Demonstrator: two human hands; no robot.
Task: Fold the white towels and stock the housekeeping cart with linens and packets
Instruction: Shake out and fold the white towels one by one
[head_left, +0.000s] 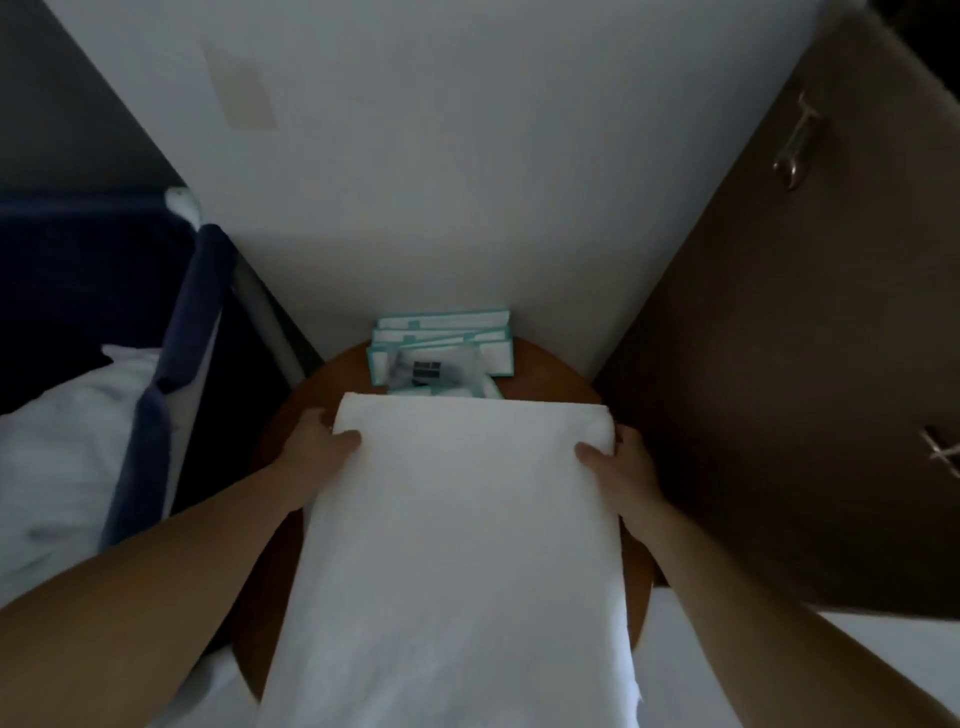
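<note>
**A:** What is hard to make out?

**B:** The picture is dim. At far left, white linen (62, 441) lies in a dark blue cloth bin (78, 270), which the frame edge cuts off. I cannot tell whether that is the cart. The clear packet (431, 370) lying on the teal-edged packets (441, 332) is blurred. The white towel (452, 519) runs off the bottom edge, and most of both hands' fingers are hidden under it.

**A:** Where is the towel relative to the hands?

**B:** Between them. The left grip (317, 447) pinches its far left corner, thumb on top. The right grip (618, 462) pinches the far right corner the same way. The far edge is a rounded fold, just beside the packets.

**A:** And underneath?

**B:** A round brown worktop (550, 364) standing against a white wall (467, 156). The towel stretches lengthwise over it; I cannot tell whether it rests there or is lifted. To the right is a dark brown door (779, 364) with a metal handle (795, 140). A second handle (940, 452) lower down is cut off.
</note>
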